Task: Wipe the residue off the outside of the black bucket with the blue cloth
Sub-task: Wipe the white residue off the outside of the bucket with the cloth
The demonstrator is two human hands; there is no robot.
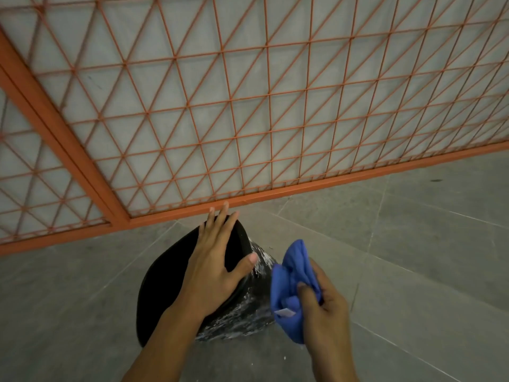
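Note:
The black bucket (165,282) stands on the grey floor below me, tilted, with whitish residue (242,312) streaked over its right outer side. My left hand (217,260) lies flat across the bucket's rim, fingers spread, thumb over the edge. My right hand (322,301) holds the bunched blue cloth (289,282) just to the right of the bucket, close to the residue; whether the cloth touches the wall I cannot tell. A small white tag shows on the cloth.
An orange metal mesh gate (248,106) with a thick frame bar (275,193) rises right behind the bucket. Grey floor tiles (413,244) spread to the right and front.

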